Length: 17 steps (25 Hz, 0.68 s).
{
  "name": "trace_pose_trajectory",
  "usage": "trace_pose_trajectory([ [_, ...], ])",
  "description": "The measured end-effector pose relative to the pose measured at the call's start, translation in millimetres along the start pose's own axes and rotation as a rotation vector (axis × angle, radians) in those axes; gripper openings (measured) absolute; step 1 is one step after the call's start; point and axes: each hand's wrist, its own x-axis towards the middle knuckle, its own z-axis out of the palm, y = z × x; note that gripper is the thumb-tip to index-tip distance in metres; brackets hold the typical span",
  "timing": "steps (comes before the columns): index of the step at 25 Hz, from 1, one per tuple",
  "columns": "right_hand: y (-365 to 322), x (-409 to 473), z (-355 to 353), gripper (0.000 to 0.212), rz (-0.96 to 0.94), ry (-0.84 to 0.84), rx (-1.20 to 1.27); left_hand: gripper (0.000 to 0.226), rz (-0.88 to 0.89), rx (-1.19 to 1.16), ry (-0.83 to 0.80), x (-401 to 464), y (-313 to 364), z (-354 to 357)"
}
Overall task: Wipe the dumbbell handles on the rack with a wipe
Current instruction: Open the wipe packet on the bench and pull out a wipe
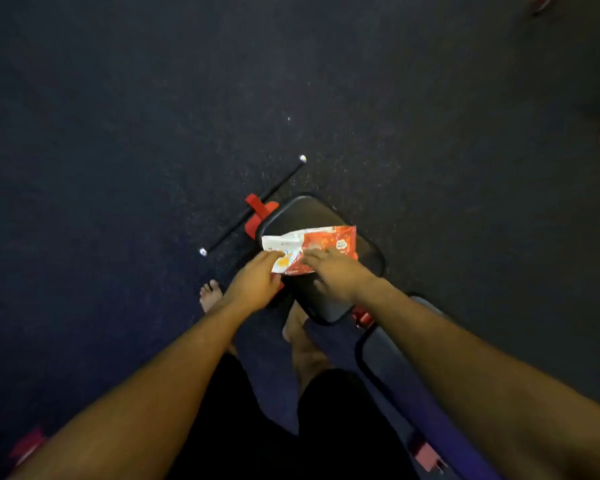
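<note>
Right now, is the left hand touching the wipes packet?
Touching. The head view shows the left hand with its fingers pinching the white near corner of the wipes packet, which lies on the bench pad.

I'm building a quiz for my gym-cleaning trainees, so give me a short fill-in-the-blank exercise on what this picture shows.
1. Both hands are on a red and white ____ of wipes.
2. It lies on the black padded ____ of a bench.
3. The left hand pinches the end of it that is coloured ____.
4. The person's feet are ____.

Missing words: pack; seat; white; bare
</note>
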Motion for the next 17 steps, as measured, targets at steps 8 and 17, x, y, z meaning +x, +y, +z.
trace_pose_trajectory([
  [8,64,58,23,0.033,-0.128,-0.031,-0.179,0.054,-0.227,0.069,-0.061,60,-7,59],
  [17,101,82,54,0.032,0.046,0.110,-0.194,0.044,-0.211,0.215,0.095,78,-5,70],
])
